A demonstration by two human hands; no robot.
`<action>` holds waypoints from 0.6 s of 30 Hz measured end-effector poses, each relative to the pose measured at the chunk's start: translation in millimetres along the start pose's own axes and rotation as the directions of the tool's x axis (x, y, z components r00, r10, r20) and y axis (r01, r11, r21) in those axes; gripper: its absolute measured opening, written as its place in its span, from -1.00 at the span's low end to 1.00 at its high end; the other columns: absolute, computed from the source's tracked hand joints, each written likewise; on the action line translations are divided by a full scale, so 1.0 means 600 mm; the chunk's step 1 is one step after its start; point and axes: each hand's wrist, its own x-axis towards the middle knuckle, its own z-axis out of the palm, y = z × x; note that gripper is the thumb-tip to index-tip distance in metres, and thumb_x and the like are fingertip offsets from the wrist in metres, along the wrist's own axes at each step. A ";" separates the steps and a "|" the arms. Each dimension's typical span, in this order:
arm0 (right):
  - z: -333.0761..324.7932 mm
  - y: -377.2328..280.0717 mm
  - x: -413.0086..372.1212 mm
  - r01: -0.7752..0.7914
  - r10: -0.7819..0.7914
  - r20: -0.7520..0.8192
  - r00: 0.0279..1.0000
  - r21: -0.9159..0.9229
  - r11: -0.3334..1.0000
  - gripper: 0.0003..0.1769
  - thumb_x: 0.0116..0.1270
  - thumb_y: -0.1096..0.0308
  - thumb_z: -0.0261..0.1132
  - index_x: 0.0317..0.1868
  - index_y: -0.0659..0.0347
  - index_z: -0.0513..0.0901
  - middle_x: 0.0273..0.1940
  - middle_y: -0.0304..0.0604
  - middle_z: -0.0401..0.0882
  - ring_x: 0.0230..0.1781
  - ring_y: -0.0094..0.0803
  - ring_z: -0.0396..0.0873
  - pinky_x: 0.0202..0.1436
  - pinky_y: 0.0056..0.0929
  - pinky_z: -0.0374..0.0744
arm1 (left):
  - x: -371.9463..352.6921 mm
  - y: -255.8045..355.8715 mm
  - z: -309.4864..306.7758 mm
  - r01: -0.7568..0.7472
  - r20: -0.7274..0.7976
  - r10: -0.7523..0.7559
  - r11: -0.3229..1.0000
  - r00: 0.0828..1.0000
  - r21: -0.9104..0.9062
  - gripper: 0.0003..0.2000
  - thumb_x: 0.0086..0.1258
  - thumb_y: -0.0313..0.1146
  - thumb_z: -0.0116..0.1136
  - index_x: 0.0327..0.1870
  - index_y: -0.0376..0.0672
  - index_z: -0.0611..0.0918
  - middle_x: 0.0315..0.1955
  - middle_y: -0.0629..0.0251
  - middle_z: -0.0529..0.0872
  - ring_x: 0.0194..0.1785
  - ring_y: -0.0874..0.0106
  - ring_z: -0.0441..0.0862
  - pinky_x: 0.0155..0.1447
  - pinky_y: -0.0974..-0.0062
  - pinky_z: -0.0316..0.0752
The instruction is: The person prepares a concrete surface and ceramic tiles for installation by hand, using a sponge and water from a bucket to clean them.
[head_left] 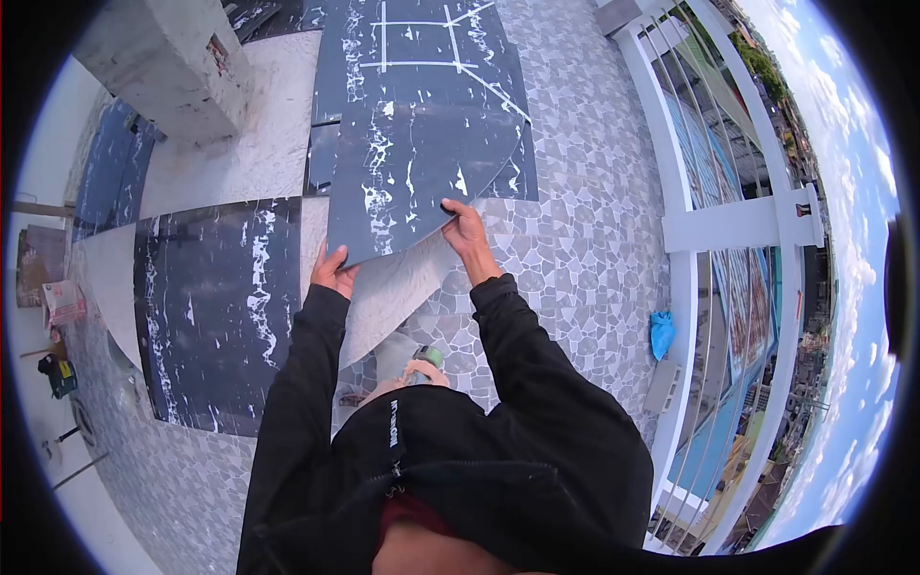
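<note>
One dark sheet (422,168), left fingers (333,264) gripping its corner; right fingers (466,222) gripping its near edge

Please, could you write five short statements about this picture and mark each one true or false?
1. The left hand holds the edge of a dark sheet. True.
2. The right hand is away from this sheet. False: it also grips the edge.
3. Another dark panel lies to the left. True.
4. The blue bundle lies on the dark sheet. False: it is beside the railing.
5. The sleeves are white. False: they are black.
</note>
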 end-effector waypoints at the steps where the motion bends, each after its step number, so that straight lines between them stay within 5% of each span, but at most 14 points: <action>1: -0.007 -0.001 0.007 -0.007 0.007 0.017 1.000 -0.019 1.000 -0.79 0.22 0.58 0.20 -0.13 0.45 0.55 -0.16 -0.06 0.62 -0.14 -0.28 0.61 0.09 -0.28 0.54 | 0.005 -0.003 0.000 0.002 -0.008 -0.002 1.000 1.000 -0.003 -0.55 0.35 -0.54 0.03 0.27 -0.11 0.33 0.01 0.26 0.55 0.01 0.39 0.58 -0.01 0.43 0.58; 9: 0.042 -0.015 0.015 -0.148 0.145 -0.036 0.989 -0.083 0.986 -0.69 0.41 0.36 0.05 0.03 0.43 0.41 -0.01 0.07 0.51 0.01 -0.17 0.53 0.05 -0.18 0.58 | 0.070 -0.017 -0.010 -0.048 -0.009 0.048 0.992 0.999 -0.120 -0.54 0.41 -0.44 0.02 0.32 -0.05 0.29 0.07 0.35 0.53 0.09 0.40 0.54 0.04 0.39 0.55; 13: 0.105 0.081 -0.094 -0.389 0.346 -0.197 0.917 -0.259 0.884 -0.71 0.45 0.32 -0.01 -0.01 0.43 0.35 -0.02 0.21 0.49 0.02 -0.04 0.52 0.00 -0.13 0.63 | 0.073 -0.031 -0.026 -0.083 -0.104 0.066 0.982 0.992 -0.167 -0.46 0.41 -0.47 -0.01 0.40 0.01 0.19 0.15 0.30 0.48 0.16 0.33 0.49 0.20 0.27 0.45; 18: 0.108 0.171 -0.074 -0.259 0.179 -0.220 0.959 -0.426 0.867 -0.71 0.43 0.39 -0.02 -0.09 0.56 0.35 -0.10 0.25 0.52 -0.13 -0.05 0.61 -0.09 -0.16 0.68 | 0.075 -0.044 -0.045 -0.094 -0.135 0.066 0.974 0.989 -0.208 -0.43 0.39 -0.51 -0.01 0.41 0.01 0.16 0.18 0.19 0.44 0.20 0.24 0.46 0.26 0.20 0.40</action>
